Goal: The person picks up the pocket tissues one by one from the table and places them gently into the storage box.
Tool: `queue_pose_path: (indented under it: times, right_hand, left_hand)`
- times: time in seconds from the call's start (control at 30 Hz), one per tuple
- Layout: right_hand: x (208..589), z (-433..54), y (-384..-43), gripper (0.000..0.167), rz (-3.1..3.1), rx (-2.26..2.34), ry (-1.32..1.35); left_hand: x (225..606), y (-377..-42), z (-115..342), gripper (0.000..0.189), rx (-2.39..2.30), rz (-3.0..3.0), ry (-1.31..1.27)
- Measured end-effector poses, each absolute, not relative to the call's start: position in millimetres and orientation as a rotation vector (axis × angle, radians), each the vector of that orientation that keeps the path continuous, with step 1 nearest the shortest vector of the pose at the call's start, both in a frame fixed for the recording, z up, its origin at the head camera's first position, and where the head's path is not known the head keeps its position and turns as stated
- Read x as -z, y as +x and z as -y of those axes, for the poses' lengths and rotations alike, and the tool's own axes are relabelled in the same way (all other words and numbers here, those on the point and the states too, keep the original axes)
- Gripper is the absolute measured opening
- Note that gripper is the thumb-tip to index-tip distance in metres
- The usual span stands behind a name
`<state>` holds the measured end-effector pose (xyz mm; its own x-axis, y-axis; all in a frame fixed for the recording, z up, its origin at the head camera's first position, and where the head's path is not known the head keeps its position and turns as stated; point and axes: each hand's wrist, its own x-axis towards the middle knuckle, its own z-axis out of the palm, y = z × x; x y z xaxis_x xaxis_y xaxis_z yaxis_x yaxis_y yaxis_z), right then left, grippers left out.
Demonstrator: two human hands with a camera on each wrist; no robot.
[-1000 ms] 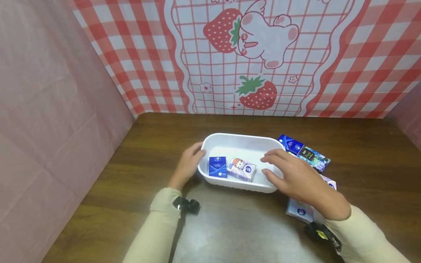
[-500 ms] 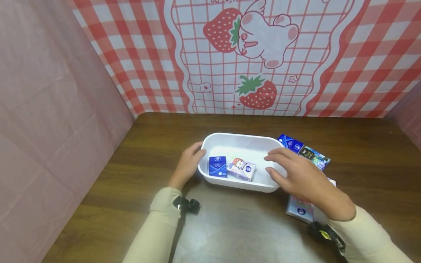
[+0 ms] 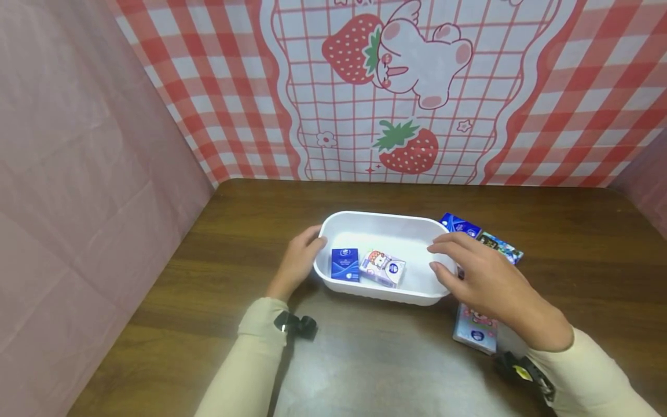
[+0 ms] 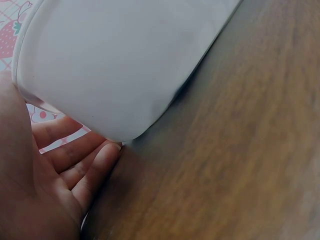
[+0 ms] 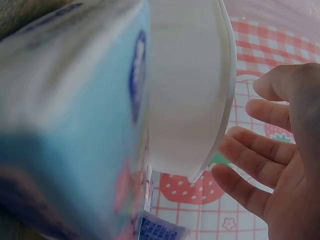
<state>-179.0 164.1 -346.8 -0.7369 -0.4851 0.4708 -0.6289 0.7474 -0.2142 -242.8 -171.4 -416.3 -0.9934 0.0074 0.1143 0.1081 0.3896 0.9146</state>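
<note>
A white plastic tub [image 3: 380,296] stands on the wooden table. Inside, side by side, lie a blue tissue pack [image 3: 345,265] and a white-and-purple cartoon tissue pack [image 3: 383,268]. My left hand [image 3: 298,258] holds the tub's left end, its thumb over the rim and its fingers along the outer wall [image 4: 125,65]. Over the tub's right end hovers my right hand [image 3: 482,278], fingers spread and slightly bent, with nothing in them. In the right wrist view, the fingertips of my right hand [image 5: 270,145] are near the rim.
Right of the tub lie a blue tissue pack [image 3: 461,225], a dark floral pack [image 3: 501,248] and a light-blue cartoon pack [image 3: 475,331], partly beneath my right hand. A red-and-white checked cloth [image 3: 229,104] hangs behind the table, and pink fabric [image 3: 88,191] at its left.
My right hand has drawn back to the right, from above the tub's inside toward its right rim. The left hand, the tub and the packs stay put.
</note>
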Motion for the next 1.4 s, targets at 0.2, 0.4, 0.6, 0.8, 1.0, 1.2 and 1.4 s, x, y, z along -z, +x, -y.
queue_pose_path:
  times: [0.2, 0.4, 0.6, 0.8, 1.0, 1.2, 1.4]
  right_hand:
    - [346, -168, -179, 0.033, 2.595, -0.521, 0.822]
    - [345, -172, -178, 0.031, 2.609, -0.552, 0.802]
    - [344, -178, -177, 0.028, 2.638, -0.582, 0.777]
    - [345, -183, -178, 0.028, 2.637, -0.587, 0.760]
    - [347, -190, -180, 0.027, 2.607, -0.587, 0.752]
    - [347, -195, -181, 0.029, 2.661, -0.580, 0.702]
    - [348, -198, -183, 0.030, 2.678, -0.571, 0.681]
  left_hand:
    - [416, -242, 172, 0.040, 1.677, 2.547, -0.109]
    - [415, -241, 171, 0.041, 1.671, 2.560, -0.087]
    - [414, -241, 171, 0.042, 1.668, 2.564, -0.088]
    - [414, -242, 170, 0.042, 1.675, 2.561, -0.086]
    - [414, -241, 170, 0.041, 1.677, 2.553, -0.090]
    - [414, -241, 171, 0.041, 1.675, 2.557, -0.086]
    - [415, -241, 171, 0.041, 1.667, 2.556, -0.089]
